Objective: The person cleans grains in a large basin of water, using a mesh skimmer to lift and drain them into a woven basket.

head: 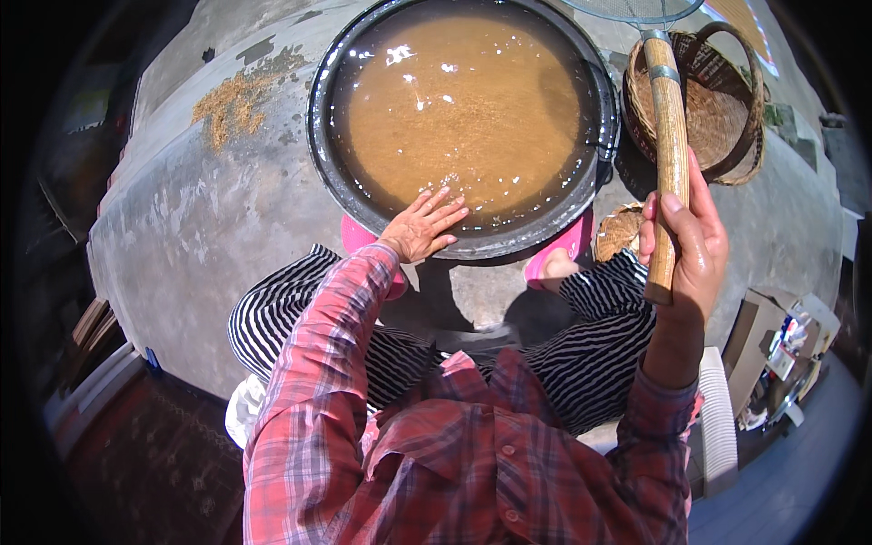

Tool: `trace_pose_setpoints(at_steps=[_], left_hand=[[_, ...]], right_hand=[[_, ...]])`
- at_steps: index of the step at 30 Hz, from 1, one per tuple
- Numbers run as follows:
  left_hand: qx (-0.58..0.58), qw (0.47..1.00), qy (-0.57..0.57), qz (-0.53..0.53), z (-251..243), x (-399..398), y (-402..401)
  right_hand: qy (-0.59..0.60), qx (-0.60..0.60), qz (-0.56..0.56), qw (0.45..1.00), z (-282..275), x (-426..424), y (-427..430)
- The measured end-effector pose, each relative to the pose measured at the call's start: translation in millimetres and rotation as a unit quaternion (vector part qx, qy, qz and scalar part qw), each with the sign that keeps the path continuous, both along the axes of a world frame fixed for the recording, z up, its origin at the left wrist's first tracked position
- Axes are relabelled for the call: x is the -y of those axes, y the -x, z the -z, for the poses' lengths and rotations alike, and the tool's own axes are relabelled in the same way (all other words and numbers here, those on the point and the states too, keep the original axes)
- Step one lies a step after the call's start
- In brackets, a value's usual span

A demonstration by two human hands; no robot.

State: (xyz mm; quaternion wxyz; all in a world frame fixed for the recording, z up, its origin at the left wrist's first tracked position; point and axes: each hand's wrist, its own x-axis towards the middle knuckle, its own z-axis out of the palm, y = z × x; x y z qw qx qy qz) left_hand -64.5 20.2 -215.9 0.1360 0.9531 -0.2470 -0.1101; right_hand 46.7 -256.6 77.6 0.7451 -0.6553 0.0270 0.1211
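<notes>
A wide black basin (321,163) stands before me, holding water with a tan, grain-like layer (463,116) under the surface. My left hand (426,225) lies palm down at the basin's near rim, its fingers spread over the water's edge and holding nothing. My right hand (691,235) grips the wooden handle of a mesh strainer (667,129), raised to the right of the basin. The strainer's round wire mesh (633,8) points away from me and is partly cut off by the top of the picture.
A woven basket (715,122) with a hooped handle stands right of the basin; a smaller woven piece (618,231) lies nearer me. Spilled grain (235,105) covers some concrete at the upper left. A cardboard box (753,340) with mixed items is at the lower right.
</notes>
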Motion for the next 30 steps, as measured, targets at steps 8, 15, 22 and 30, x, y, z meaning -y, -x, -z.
trace_pose_setpoints(at_steps=[8, 15, 22, 30], left_hand=[[0.074, 0.977, -0.086, -0.178, -9.3, 24.0, -55.6], [0.038, 0.983, 0.094, -0.153, -12.3, 117.0, -63.8], [0.019, 0.972, 0.123, -0.2, -15.8, 110.8, -46.3], [0.027, 0.969, 0.075, -0.234, -76.6, 47.7, -46.0]], right_hand=[[0.003, 0.006, -0.002, 1.0, 6.2, 0.2, -0.2], [0.05, 0.023, -0.008, 0.998, 5.1, 0.6, -1.1], [0.025, 0.041, -0.018, 0.999, 3.6, 1.4, 1.0], [-0.061, 0.043, -0.087, 0.993, 13.1, 8.3, 4.1]])
